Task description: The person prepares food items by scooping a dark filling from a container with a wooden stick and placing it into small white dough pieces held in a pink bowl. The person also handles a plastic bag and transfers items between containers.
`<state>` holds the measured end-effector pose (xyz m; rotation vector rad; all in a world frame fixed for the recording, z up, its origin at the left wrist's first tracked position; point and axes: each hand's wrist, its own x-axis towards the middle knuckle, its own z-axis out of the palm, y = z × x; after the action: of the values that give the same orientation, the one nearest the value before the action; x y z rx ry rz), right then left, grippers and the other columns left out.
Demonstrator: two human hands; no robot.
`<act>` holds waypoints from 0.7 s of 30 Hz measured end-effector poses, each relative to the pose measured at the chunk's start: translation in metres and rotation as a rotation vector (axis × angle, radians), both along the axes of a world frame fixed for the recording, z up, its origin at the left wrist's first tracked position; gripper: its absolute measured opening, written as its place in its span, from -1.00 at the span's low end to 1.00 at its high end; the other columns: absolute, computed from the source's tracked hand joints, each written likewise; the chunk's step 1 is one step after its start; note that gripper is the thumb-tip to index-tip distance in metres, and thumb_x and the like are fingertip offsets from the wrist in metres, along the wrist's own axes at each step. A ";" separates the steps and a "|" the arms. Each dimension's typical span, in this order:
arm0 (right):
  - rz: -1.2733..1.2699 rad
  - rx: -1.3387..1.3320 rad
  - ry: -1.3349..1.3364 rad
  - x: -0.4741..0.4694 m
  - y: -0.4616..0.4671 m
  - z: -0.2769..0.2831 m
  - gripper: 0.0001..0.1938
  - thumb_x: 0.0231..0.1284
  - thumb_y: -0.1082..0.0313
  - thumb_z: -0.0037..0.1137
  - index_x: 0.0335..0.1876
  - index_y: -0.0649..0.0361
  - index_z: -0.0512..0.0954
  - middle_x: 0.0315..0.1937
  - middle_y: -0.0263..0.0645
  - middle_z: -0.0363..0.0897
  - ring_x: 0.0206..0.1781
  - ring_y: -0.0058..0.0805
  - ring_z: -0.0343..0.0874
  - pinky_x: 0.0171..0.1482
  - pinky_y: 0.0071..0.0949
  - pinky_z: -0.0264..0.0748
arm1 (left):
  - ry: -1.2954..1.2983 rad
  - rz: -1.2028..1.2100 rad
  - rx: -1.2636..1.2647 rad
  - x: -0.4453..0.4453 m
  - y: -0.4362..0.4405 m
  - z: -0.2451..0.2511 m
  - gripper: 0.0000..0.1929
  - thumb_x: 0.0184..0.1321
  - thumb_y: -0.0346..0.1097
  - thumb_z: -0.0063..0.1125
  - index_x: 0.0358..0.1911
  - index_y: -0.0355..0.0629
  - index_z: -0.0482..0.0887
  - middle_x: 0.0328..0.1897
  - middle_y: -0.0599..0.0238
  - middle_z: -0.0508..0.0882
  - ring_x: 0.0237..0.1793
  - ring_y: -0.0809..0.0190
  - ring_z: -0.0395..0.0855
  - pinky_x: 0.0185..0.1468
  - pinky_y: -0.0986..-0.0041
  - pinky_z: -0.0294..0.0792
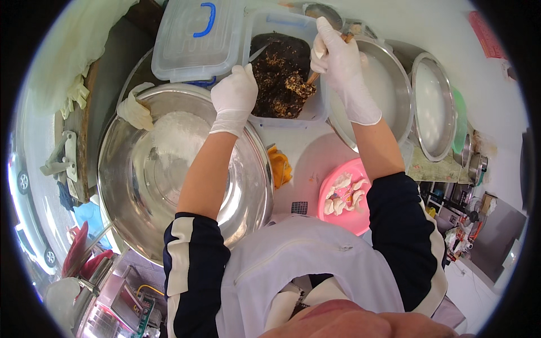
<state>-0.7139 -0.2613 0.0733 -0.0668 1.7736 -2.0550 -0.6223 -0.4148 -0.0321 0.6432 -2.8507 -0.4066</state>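
My left hand, in a white glove, is closed around a thin, pale blade-like utensil whose tip reaches over a dark paste flecked with chopped, nut-like bits. The paste lies in a translucent plastic box. At the box's right side, my gloved right hand grips a wooden stick-like utensil. Its lower end meets a crumbly clump on the paste; my fingers hide much of the shaft, so I cannot tell whether it is one stick or two.
A large steel basin with white powder stands at left, a crumpled glove on its rim. Behind it lies the box's lid. Steel bowls of whitish liquid stand right. White dough-like pieces lie on a pink plate.
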 end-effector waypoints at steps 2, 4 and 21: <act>-0.019 -0.089 0.038 0.000 0.003 0.009 -0.49 0.31 0.04 0.04 -0.74 0.08 0.26 -0.83 -0.46 0.10 -0.81 -0.64 -0.02 -0.68 -0.56 -0.12 | -0.008 0.002 -0.014 0.000 -0.001 0.001 -0.60 0.36 -0.03 -0.20 -0.52 -0.11 0.52 -0.71 0.08 0.62 -0.63 0.00 0.66 -0.49 0.20 0.49; -0.054 -0.246 0.112 0.004 0.005 0.007 -0.51 0.31 0.07 0.04 -0.73 0.13 0.30 -0.84 -0.45 0.12 -0.82 -0.66 -0.03 -0.70 -0.57 -0.11 | -0.001 0.007 0.001 -0.001 -0.001 0.002 -0.60 0.36 -0.03 -0.21 -0.52 -0.12 0.52 -0.71 0.08 0.62 -0.62 0.00 0.66 -0.49 0.19 0.49; 0.083 -0.114 0.179 -0.022 0.013 0.001 -0.50 0.36 0.05 -0.05 -0.73 0.06 0.20 -0.82 -0.48 -0.01 -0.78 -0.62 -0.05 -0.65 -0.56 -0.12 | -0.062 0.004 0.051 0.000 -0.001 0.004 -0.59 0.37 -0.02 -0.23 -0.49 -0.13 0.53 -0.66 0.07 0.64 -0.56 -0.02 0.68 -0.42 0.17 0.50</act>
<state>-0.7359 -0.2486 0.0748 -0.3625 1.7224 -2.1457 -0.6228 -0.4153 -0.0281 0.6821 -2.9055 -0.4687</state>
